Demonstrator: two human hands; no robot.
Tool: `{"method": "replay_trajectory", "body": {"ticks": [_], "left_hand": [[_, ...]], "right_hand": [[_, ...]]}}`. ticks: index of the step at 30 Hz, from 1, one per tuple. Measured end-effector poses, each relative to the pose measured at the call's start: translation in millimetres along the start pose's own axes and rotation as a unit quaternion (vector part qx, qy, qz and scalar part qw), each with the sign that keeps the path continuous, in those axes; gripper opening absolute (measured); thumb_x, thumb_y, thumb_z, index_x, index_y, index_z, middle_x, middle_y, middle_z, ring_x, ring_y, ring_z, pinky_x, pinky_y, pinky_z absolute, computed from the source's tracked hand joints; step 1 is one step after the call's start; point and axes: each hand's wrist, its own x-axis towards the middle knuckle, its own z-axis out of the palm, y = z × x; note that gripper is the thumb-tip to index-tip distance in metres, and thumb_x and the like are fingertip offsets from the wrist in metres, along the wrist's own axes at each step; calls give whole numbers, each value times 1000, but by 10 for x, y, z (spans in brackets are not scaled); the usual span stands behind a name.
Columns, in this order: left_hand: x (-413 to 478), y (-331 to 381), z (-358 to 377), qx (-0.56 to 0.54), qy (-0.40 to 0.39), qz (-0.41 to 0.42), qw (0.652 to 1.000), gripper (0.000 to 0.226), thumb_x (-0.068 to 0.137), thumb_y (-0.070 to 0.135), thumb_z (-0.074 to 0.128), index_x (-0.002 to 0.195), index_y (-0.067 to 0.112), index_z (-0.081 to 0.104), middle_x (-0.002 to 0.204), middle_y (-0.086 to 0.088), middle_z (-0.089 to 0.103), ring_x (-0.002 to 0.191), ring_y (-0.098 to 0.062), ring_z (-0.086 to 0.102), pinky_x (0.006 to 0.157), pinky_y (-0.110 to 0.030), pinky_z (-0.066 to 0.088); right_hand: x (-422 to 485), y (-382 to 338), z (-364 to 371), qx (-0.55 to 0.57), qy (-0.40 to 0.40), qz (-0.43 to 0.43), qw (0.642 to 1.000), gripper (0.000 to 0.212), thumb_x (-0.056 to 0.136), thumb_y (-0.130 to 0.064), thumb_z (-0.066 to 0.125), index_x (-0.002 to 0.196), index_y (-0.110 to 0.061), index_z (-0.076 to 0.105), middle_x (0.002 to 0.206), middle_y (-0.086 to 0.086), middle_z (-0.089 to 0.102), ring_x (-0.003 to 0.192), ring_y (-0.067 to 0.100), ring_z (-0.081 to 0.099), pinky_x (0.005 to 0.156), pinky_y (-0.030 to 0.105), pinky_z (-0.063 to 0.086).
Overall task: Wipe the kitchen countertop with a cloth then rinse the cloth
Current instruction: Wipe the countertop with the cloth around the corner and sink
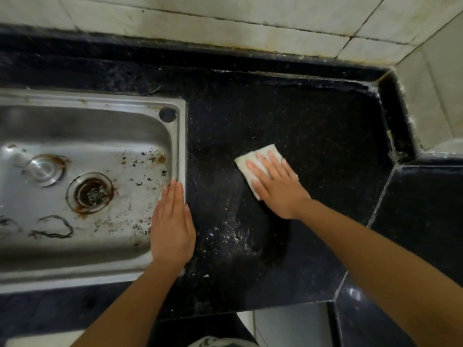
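A folded white cloth (253, 160) lies flat on the black speckled countertop (313, 126), right of the sink. My right hand (278, 186) presses down on it with straight fingers and covers its near half. My left hand (172, 226) rests flat, fingers together, on the right rim of the steel sink (100, 101), partly over the counter's edge. White specks and smears lie on the counter between my two hands.
The sink basin holds a rusty drain (91, 192), a round metal plug (43, 169), dark debris and a loop of string. Tiled walls (225, 18) close off the back and right. A raised dark tiled ledge (426, 209) borders the counter at the right.
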Motion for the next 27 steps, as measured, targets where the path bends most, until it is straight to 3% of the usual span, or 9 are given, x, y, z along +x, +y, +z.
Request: {"method": "replay_trajectory", "body": {"ticks": [3,8,11,15,20,23,25,27], "left_hand": [[-3,8,2,1,1,-1,1000,50,100,32,13,147,19,5,155,4,10,146,-12,7,119,-42,17],[-2,8,4,4,1,-1,1000,52,100,33,11,149,16,11,157,-1,18,146,-13,8,118,-42,18],[0,5,5,-1,1,0,1000,53,100,33,11,150,16,11,157,0,17,146,-12,7,119,-40,15],[0,12,-3,-1,1,-3,1000,53,100,32,12,150,14,14,157,1,17,146,-11,6,119,-37,12],[8,17,-12,-6,3,-4,1000,54,100,34,12,150,14,16,157,0,18,146,-11,9,119,-37,13],[13,15,-16,-13,0,-8,1000,55,100,34,12,150,14,17,157,0,19,146,-12,10,119,-39,16],[8,15,-14,-17,1,-8,1000,54,100,34,12,150,14,17,157,0,18,146,-11,10,119,-39,15],[1,15,-14,-18,1,-8,1000,54,100,34,13,150,14,17,157,0,18,146,-11,10,119,-38,15]], "right_hand": [[401,80,-169,44,-10,74,996,54,101,-46,6,151,-35,-9,161,-3,-16,146,19,-21,115,37,-16],[692,-111,-250,100,-10,150,984,55,102,-45,7,152,-31,-13,159,3,-23,144,23,-27,112,39,-21],[413,-340,-102,79,-9,88,993,56,101,-46,7,152,-31,-9,161,5,-16,145,25,-22,114,41,-17],[-155,-697,145,20,-12,-31,999,62,94,-53,-12,151,-30,-12,161,7,-8,145,28,-19,114,40,-17],[-688,-647,394,-23,-26,-209,977,56,103,-44,20,155,-28,3,162,3,1,148,27,-9,118,41,-8],[-634,-386,373,-45,-21,-267,962,54,104,-44,23,154,-32,7,162,0,7,149,24,-2,118,41,-4],[-398,-234,331,-65,-11,-196,978,57,101,-42,26,154,-29,9,161,4,16,148,30,8,117,42,1],[-115,-83,201,-55,35,-54,996,63,95,-45,17,154,-23,6,160,10,19,147,32,13,115,42,2]]}}
